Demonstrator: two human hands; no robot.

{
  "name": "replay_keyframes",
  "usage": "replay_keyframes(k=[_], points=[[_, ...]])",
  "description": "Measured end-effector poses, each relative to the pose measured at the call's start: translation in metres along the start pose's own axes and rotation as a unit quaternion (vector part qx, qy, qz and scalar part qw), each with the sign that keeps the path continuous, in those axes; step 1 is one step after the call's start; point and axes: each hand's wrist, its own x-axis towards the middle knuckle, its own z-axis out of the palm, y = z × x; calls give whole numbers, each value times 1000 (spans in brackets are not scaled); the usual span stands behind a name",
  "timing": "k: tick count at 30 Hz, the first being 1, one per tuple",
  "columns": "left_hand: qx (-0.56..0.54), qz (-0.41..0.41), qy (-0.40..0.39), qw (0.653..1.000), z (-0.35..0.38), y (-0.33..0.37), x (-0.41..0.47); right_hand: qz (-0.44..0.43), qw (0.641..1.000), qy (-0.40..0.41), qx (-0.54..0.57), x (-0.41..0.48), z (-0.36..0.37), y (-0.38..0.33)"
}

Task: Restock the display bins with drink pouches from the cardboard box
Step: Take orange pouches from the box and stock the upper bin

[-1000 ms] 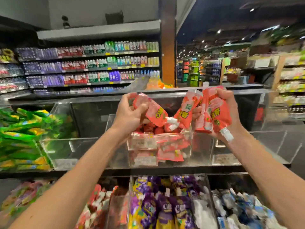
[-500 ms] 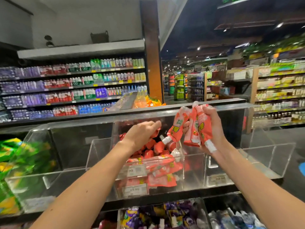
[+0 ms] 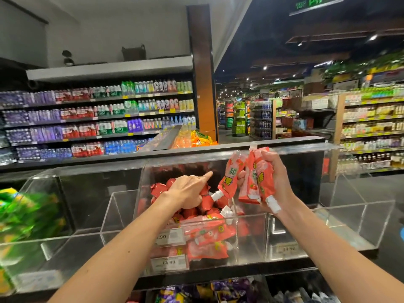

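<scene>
The middle bin [image 3: 251, 232] is judged part-filled — red drink pouches [image 3: 209, 234] are piled inside, touched by the loosely curled, empty left hand [image 3: 190, 191] — while a further bunch [image 3: 258, 176], gripped in the right hand [image 3: 276, 178] above, is yet to be added.

In front of you: a dark shelf [image 3: 229, 275] carrying a row of clear acrylic bins. The centre bin [image 3: 249, 237] holds a heap of red drink pouches [image 3: 207, 235], with price tags [image 3: 169, 262] on its front. The left bin [image 3: 65, 248] has green packs [image 3: 24, 215], too blurred to name. The right bin [image 3: 349, 224] stands just beside the centre one.
</scene>
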Motion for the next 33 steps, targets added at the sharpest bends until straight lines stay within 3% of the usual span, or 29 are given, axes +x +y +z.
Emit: replay_keyframes(k=[4, 7, 11, 14, 17, 25, 28, 33], points=[[-61, 1, -54, 997, -8, 4, -6, -12, 1000, -1, -9, -5, 2, 2], [-210, -21, 1, 978, -19, -2, -9, -26, 999, 17, -24, -7, 6, -1], [-411, -48, 160, 896, -51, -7, -16, -12, 999, 5, -32, -11, 16, -5], [-494, -8, 138, 859, -75, -1, -28, -8, 997, 10, -71, -9, 27, -5], [-499, 13, 50, 865, -90, 7, -40, -1, 990, -3, -140, -5, 40, -1], [-431, 17, 39, 901, -103, 0, -57, 87, 974, -40, -206, 1, 63, -3], [-377, -22, 115, 919, -96, -12, -55, 62, 976, -12, -209, -2, 64, -13], [-357, -89, 241, 898, -70, -10, -43, 26, 988, 43, -143, 1, 43, -27]])
